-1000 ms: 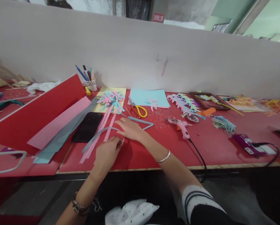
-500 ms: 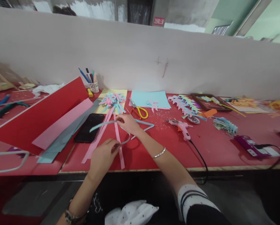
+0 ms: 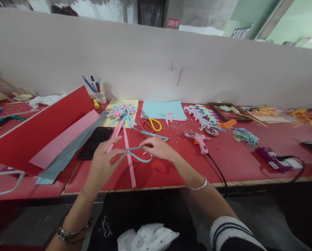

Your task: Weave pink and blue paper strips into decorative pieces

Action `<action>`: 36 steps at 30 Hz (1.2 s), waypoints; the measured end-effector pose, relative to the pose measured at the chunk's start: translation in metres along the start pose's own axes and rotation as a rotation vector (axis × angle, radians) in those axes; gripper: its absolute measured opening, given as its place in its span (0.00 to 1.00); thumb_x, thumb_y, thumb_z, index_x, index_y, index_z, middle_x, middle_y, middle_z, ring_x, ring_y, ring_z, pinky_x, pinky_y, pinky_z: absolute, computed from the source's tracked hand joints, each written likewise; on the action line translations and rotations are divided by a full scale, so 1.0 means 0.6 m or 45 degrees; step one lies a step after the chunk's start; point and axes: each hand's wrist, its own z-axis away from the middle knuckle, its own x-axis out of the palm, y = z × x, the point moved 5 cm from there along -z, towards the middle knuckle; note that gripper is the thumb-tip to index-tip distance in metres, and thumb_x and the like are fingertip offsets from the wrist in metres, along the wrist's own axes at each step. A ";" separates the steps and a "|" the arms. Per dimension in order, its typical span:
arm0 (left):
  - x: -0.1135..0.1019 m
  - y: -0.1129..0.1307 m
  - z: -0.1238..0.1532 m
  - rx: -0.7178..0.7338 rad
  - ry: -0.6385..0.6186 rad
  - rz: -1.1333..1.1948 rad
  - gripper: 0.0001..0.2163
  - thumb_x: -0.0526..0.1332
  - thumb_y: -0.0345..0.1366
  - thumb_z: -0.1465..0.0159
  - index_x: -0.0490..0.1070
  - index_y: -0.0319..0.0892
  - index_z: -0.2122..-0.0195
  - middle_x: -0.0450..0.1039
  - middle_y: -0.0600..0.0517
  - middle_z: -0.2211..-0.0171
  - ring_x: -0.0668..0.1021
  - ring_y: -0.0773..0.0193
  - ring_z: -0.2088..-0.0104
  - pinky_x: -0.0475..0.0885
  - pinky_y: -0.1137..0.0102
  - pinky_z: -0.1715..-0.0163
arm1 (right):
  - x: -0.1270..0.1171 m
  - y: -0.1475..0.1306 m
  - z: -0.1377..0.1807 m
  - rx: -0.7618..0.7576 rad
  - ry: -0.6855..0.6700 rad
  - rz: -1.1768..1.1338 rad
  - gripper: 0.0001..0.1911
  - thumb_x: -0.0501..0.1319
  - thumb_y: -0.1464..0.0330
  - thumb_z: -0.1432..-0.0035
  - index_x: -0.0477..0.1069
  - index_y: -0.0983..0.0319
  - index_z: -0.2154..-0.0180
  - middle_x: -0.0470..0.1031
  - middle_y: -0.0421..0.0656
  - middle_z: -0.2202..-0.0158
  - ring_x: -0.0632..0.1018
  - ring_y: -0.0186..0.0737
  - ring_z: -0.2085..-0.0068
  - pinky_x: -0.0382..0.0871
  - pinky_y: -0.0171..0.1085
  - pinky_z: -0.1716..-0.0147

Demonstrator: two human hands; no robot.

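Note:
Both hands are raised a little above the red table (image 3: 236, 157) with a light blue paper strip (image 3: 140, 157) bent into a loop between them. My left hand (image 3: 103, 164) pinches one end of the strip with its other fingers spread. My right hand (image 3: 158, 148) pinches the other end. Below them lie long pink paper strips (image 3: 128, 157), and another blue strip (image 3: 156, 135) lies just beyond my right hand. A pile of pink and blue cut strips (image 3: 122, 111) rests on a yellow sheet farther back.
A black phone (image 3: 95, 141) lies left of my hands beside large red, pink and grey sheets (image 3: 48, 136). Yellow-handled scissors (image 3: 152, 122), a light blue sheet (image 3: 163, 108), a pink glue gun (image 3: 197, 139) with its black cord, a pen cup (image 3: 100, 96) and a purple device (image 3: 273, 158) are about.
Both hands lifted the blue strip off the table and curled it into a loop. My left hand moved up and left; a pink strip now lies straight below them.

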 end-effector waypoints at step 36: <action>0.056 0.035 -0.023 -0.472 -0.363 0.629 0.11 0.55 0.42 0.50 0.70 0.40 0.80 0.70 0.55 0.85 0.70 0.69 0.82 0.64 0.76 0.79 | -0.017 -0.010 0.047 -0.034 0.000 -0.197 0.12 0.56 0.62 0.49 0.67 0.65 0.75 0.59 0.35 0.82 0.59 0.27 0.79 0.51 0.30 0.78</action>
